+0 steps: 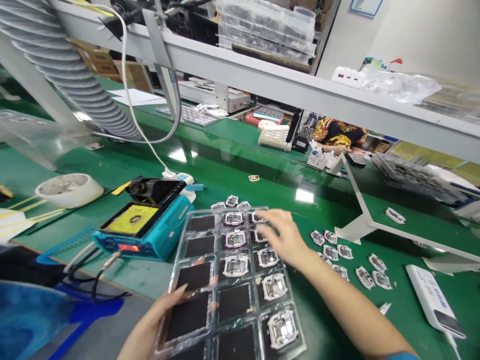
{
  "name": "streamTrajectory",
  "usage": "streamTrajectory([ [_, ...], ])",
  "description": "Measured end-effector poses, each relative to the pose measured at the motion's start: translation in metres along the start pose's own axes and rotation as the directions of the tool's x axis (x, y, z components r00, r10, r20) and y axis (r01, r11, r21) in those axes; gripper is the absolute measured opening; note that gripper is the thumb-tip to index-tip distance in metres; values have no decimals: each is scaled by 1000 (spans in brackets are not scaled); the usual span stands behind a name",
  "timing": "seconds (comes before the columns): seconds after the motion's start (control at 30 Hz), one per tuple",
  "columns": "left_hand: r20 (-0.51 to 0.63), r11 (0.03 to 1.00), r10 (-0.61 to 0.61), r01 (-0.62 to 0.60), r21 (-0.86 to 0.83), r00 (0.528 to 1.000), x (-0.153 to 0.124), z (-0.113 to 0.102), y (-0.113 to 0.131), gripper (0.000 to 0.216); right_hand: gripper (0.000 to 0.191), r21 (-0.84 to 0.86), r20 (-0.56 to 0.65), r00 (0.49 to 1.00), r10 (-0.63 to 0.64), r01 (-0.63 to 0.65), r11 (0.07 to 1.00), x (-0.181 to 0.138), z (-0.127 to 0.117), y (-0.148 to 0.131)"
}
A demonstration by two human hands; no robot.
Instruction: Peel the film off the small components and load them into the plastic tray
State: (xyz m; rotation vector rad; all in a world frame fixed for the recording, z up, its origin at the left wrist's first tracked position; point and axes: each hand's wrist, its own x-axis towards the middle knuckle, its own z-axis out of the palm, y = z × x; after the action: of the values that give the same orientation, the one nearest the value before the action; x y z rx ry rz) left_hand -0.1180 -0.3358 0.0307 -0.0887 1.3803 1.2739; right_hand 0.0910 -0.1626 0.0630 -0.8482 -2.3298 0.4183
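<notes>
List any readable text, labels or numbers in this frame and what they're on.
None can be read.
Blue heater unit: red display glows, digits blurred.
White device at right: blue print too small.
Wall notice: too blurred.
Clear tray, held by left hand, right hand over it: no text visible.

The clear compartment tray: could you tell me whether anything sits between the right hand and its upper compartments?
Nothing visible does. The right hand is already over the upper right compartments of the clear tray, fingers on a small square part there. The left hand grips the tray's near left edge, clear of that reach.
</notes>
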Motion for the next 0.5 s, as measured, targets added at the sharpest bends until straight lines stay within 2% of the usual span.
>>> streamTrajectory([
  [0.03,11,1000,9,-9,5,1000,4,-4,2,48,32,-39,-36,994,102,-103,994,11,2,15],
  [0.07,11,1000,18,-18,16,1000,9,-7,4,49,33,-84,-15,984,175,-176,981,23,6,31],
  [0.2,-19,998,50,-49,51,999,21,-20,9,52,37,-107,114,983,144,-132,985,63,33,70],
  [0.27,-17,997,55,-54,57,998,21,-22,10,59,44,-105,165,979,116,-100,989,76,49,75],
  [0.37,-8,997,63,-63,49,998,17,-20,11,68,40,-105,190,977,95,-76,992,87,68,73],
  [0.5,10,998,50,-51,31,999,9,-10,17,80,33,-110,156,984,90,-73,991,90,72,78],
])
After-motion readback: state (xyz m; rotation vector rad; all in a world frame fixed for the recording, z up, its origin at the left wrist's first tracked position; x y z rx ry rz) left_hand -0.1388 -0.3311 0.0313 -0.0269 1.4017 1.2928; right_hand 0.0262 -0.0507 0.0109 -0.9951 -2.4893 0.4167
